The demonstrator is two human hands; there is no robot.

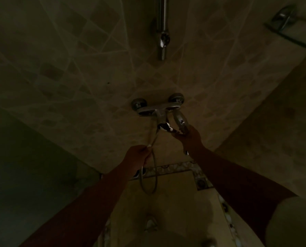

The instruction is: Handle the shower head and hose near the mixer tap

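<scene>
I am standing in a dim tiled shower, facing the wall (pixel 98 72) that carries the mixer (pixel 157 108). A rail (pixel 163 27) is running up the wall above it, and a shelf (pixel 289 27) is sitting at the upper right.

My left hand (pixel 137 157) is pinching the hose (pixel 153 143) just below the mixer; the slack is looping down toward the floor edge. My right hand (pixel 188 135) is gripping the shower head (pixel 179 122), holding it just beside the right end of the mixer, under its lever.

Status, as judged: head and hose are both in hand, off the rail. Seating the head on a holder is not yet done. I cannot tell in this light whether water is running.
</scene>
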